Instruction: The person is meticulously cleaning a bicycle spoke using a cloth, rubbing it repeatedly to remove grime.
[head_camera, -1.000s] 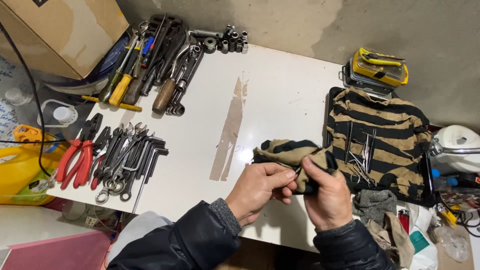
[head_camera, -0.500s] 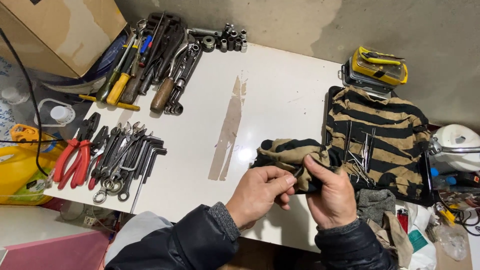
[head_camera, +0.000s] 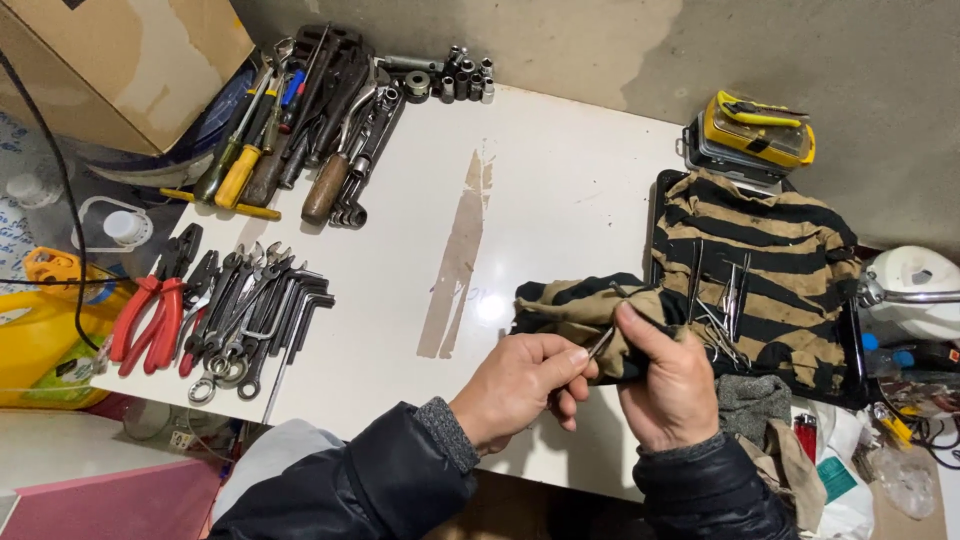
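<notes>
Pinching a thin metal tool (head_camera: 601, 345) between our left hand (head_camera: 520, 385) and right hand (head_camera: 668, 385), both closed on it, we rub it with the striped rag (head_camera: 590, 305) at the table's (head_camera: 560, 190) near edge. More thin tools (head_camera: 722, 300) wait on the cloth-covered tray (head_camera: 760, 240) rightward; pliers (head_camera: 150, 310) and wrenches (head_camera: 255, 310) lie sorted left, sockets (head_camera: 455, 75) at the far edge.

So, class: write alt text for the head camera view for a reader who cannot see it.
Two hands, left hand and right hand, hold a thin metal tool against a striped cloth on a white table. Pliers and wrenches lie at left.
</notes>
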